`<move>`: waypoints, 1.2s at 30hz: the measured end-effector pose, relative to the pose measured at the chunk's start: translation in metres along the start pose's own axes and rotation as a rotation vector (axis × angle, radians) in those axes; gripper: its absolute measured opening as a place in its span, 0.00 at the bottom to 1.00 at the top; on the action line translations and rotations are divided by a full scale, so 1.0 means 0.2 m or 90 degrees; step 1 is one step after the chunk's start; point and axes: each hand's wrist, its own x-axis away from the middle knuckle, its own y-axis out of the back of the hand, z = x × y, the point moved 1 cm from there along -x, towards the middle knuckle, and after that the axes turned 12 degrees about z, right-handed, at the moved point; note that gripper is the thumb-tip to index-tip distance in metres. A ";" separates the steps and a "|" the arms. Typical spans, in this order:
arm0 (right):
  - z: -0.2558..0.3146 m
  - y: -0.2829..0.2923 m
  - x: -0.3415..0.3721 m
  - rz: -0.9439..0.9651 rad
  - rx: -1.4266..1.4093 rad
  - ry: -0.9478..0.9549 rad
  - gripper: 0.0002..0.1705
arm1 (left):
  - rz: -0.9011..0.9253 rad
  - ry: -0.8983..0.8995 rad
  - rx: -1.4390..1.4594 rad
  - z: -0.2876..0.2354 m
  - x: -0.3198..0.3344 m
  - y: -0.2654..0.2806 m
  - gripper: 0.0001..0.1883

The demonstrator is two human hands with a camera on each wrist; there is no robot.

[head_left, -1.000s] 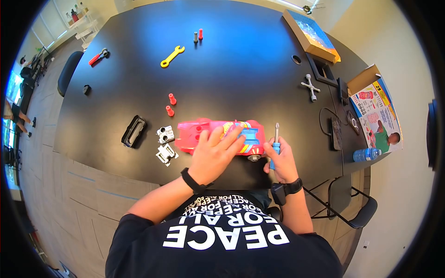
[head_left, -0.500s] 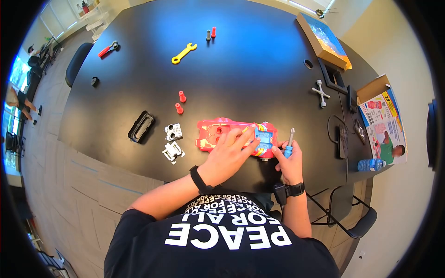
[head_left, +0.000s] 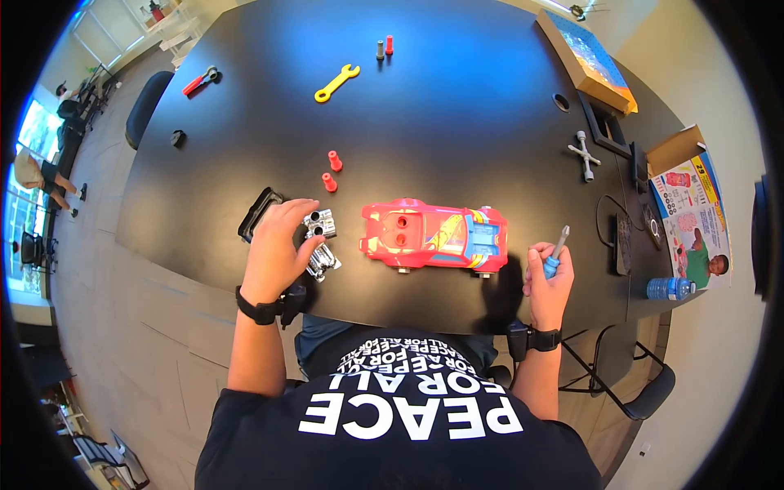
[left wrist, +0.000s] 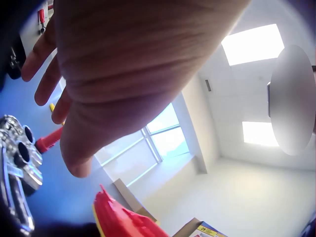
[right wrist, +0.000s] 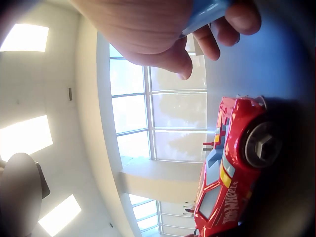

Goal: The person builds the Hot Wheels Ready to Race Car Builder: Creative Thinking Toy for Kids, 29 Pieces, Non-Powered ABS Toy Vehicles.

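Note:
The red toy car (head_left: 437,235) stands on the black table, with no hand on it. Beside its front end, the left hand (head_left: 276,245) hovers with spread fingers over two silver engine-like parts (head_left: 320,222); in the left wrist view those parts (left wrist: 22,153) lie apart from the fingers of the left hand (left wrist: 98,79). To the car's right, the right hand (head_left: 549,282) holds a blue-handled screwdriver (head_left: 559,248), tip pointing up and away. The right wrist view shows the blue handle (right wrist: 205,12) in the right hand (right wrist: 163,34) and the car's wheel (right wrist: 262,144).
A black frame-like part (head_left: 260,214) lies left of the silver parts. Farther back are red pegs (head_left: 335,161), a yellow wrench (head_left: 337,83), a red-handled ratchet (head_left: 201,81) and a grey cross wrench (head_left: 585,156). At the right are a water bottle (head_left: 670,288) and a printed box (head_left: 692,212).
The left hand has left the car and moved left to the silver parts. The right hand has come away from the car to the right, still gripping the screwdriver.

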 end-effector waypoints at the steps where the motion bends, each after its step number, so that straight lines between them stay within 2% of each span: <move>1: 0.01 -0.02 0.00 0.010 -0.007 0.014 0.15 | 0.000 0.003 -0.002 0.03 0.00 -0.02 0.30; 11: 0.12 -0.12 0.00 0.052 -0.006 0.058 0.13 | 0.021 0.017 -0.044 0.04 -0.08 -0.08 0.24; 13: 0.12 -0.11 0.00 0.050 -0.012 0.053 0.13 | -0.046 -0.083 -0.016 -0.05 -0.11 -0.05 0.23; 14: 0.12 -0.12 0.01 0.053 -0.020 0.047 0.13 | -0.043 -0.118 0.015 -0.11 -0.12 -0.04 0.23; 18: 0.11 -0.16 0.00 0.080 -0.015 0.053 0.13 | 0.009 -0.242 0.023 -0.31 -0.22 -0.09 0.24; 21: 0.11 -0.21 0.01 0.101 -0.038 0.057 0.13 | 0.062 -0.269 0.011 -0.36 -0.28 -0.18 0.24; 25: 0.05 -0.23 0.01 0.118 0.020 0.032 0.12 | 0.094 -0.277 0.026 -0.36 -0.30 -0.23 0.25; 27: 0.04 -0.24 0.01 0.135 0.117 0.034 0.14 | 0.121 -0.266 0.033 -0.36 -0.30 -0.23 0.25; 30: 0.05 -0.25 0.00 0.147 0.176 0.072 0.15 | 0.140 -0.245 0.040 -0.36 -0.30 -0.23 0.27; 32: 0.06 -0.26 -0.01 0.158 0.212 0.092 0.14 | 0.137 -0.250 0.043 -0.36 -0.29 -0.21 0.28; 34: 0.06 -0.25 0.00 0.153 0.143 0.043 0.13 | 0.133 -0.255 0.048 -0.36 -0.28 -0.18 0.28; 36: 0.07 -0.24 0.00 0.151 0.100 0.040 0.12 | 0.004 -0.261 0.040 -0.32 -0.29 -0.12 0.29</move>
